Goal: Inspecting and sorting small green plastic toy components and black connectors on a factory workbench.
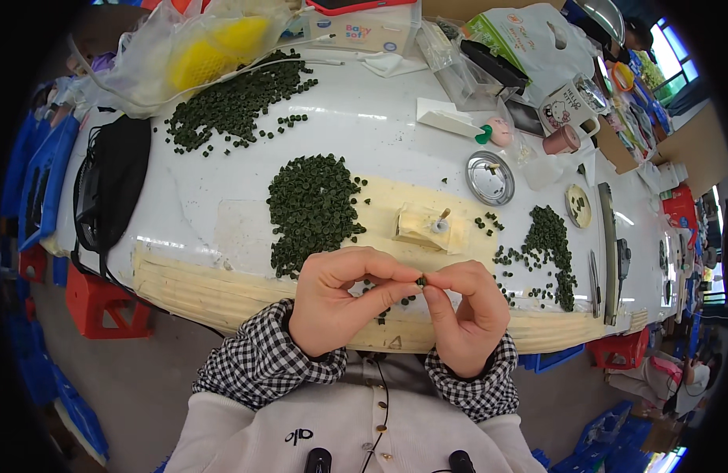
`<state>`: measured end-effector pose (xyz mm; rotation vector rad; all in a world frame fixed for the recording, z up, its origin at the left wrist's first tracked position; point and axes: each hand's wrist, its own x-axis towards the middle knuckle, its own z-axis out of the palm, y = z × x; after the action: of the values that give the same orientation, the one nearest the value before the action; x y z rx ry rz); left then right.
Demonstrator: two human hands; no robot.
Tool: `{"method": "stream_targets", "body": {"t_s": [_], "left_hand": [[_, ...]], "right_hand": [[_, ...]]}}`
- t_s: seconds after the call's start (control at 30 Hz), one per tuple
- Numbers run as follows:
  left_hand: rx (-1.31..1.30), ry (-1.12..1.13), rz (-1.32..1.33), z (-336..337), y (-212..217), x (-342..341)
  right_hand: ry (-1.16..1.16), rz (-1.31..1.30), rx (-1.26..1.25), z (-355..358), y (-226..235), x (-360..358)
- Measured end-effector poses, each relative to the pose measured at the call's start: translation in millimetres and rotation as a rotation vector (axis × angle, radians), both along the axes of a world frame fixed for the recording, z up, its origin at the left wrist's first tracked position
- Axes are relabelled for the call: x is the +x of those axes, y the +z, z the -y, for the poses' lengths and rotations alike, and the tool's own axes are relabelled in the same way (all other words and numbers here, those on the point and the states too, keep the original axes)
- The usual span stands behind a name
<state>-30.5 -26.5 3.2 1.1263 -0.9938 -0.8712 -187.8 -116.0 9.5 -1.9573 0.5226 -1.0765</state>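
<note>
A tiny dark green piece point(421, 281) is pinched between the fingertips of my left hand point(326, 303) and my right hand point(471, 317), above the table's near edge. Its exact shape is mostly hidden by the fingers. Just beyond my hands stands a block wrapped in cream tape point(432, 228), with a small upright peg on top. A dense pile of small dark green pieces point(313, 209) lies past my left hand. To the right is a looser pile of similar pieces point(550, 240), with several strays scattered toward my right hand.
A third green pile point(238, 102) lies at the far left, beside a plastic bag with something yellow point(222, 51). A black bag point(116, 181) sits at the left edge. Rightward are a round metal lid point(490, 178), a small dish point(577, 206), tweezers point(595, 284) and a mug point(569, 110).
</note>
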Motion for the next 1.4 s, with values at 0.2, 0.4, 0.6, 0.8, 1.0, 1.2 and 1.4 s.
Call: {"method": "stream_targets", "body": {"t_s": [0.2, 0.4, 0.6, 0.8, 1.0, 1.2, 1.4], "left_hand": [[0.033, -0.054, 0.03, 0, 7, 2], [-0.015, -0.019, 0.01, 2, -1, 0], [-0.011, 0.033, -0.078, 1, -2, -3], [-0.035, 0.054, -0.026, 2, -5, -4], [-0.035, 0.072, 0.066, 1, -4, -3], [-0.073, 0.086, 0.118, 2, -4, -4], [-0.031, 0.034, 0.134, -1, -1, -3]], "right_hand": [[-0.021, 0.008, -0.005, -1, 2, 1], [-0.024, -0.021, -0.08, 1, 4, 2], [-0.023, -0.026, -0.102, 2, 7, 4], [-0.033, -0.03, -0.13, 3, 7, 3], [-0.025, -0.026, -0.147, 3, 6, 4], [-0.034, -0.024, -0.174, 2, 4, 4], [-0.039, -0.032, -0.244, 2, 4, 4]]}}
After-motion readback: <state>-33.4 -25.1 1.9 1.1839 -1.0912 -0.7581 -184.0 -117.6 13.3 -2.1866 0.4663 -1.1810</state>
